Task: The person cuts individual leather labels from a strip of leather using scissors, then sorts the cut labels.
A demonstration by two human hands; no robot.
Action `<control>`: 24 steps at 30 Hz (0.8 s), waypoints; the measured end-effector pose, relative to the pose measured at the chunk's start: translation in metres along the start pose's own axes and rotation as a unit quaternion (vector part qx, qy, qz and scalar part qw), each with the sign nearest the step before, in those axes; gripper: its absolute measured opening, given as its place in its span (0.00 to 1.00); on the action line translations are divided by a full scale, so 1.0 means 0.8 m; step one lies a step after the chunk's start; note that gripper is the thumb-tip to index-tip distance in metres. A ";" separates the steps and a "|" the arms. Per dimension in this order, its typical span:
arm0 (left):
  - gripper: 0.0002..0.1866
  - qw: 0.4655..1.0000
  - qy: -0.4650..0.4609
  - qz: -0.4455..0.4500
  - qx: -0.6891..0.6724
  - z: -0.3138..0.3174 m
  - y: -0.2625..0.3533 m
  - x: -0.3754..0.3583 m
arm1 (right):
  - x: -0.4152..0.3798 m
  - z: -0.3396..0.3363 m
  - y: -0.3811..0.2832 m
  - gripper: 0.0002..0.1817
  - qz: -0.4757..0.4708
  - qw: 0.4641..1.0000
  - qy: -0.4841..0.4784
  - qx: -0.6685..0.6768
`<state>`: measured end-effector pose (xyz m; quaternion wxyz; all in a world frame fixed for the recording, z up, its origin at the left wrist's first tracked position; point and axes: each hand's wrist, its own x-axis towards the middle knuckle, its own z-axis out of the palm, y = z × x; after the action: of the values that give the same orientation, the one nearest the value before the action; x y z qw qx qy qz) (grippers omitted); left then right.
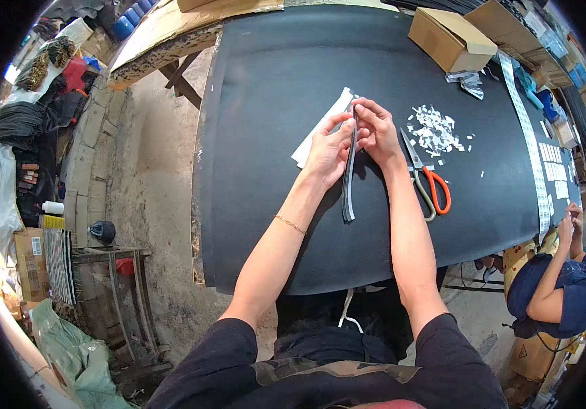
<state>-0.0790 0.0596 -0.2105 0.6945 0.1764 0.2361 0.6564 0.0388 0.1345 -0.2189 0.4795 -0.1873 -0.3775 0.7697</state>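
Note:
Both my hands meet over the black table (265, 198). My left hand (329, 151) pinches the upper part of a bundle of narrow black strips with pale edges (349, 194), whose lower end hangs toward me. My right hand (379, 133) grips the same bundle at its top end, its fingertips close to the left ones. Beneath and left of the hands lies a white strip (313, 142), partly covered. Right of my right hand rest scissors (417, 163) with one orange and one grey-green handle. Beyond them is a scattered pile of small white pieces (434, 129).
A cardboard box (443, 41) stands at the far right, with crumpled clear plastic (469, 83) beside it. A long white printed strip (526, 140) crosses the table's right side. Another person (562, 293) works at the right edge. A metal stand (119, 286) is on the floor at left.

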 end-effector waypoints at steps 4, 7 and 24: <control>0.10 1.000 0.009 0.021 0.021 0.003 -0.001 0.001 | 0.004 -0.001 0.002 0.08 0.008 1.000 -0.005 0.001; 0.10 0.998 0.017 0.040 0.040 0.010 0.001 -0.003 | 0.004 -0.004 0.003 0.09 0.017 1.000 -0.011 -0.007; 0.12 0.994 0.040 0.049 0.087 0.008 0.009 -0.003 | 0.003 -0.010 -0.001 0.09 0.040 0.997 -0.062 0.033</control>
<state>-0.0811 0.0585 -0.2008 0.6335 0.2211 0.3112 0.6730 0.0434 0.1401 -0.2233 0.4297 -0.1378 -0.3730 0.8107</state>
